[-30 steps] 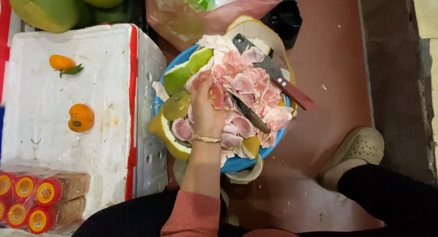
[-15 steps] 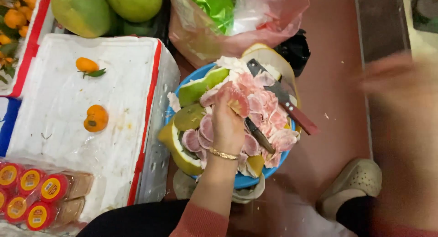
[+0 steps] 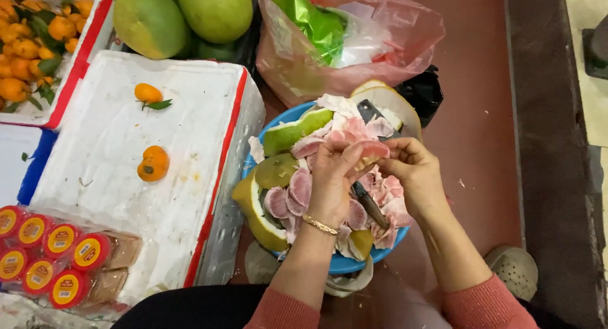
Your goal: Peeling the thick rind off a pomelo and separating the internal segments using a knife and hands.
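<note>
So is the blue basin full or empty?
Full: the blue basin is heaped with pink pomelo segments and green peel rising above its rim.

head view, steeply downward, close up

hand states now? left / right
Left hand: closed on the pink pomelo segment.
Right hand: fingers pinching the same segment's other end.
</note>
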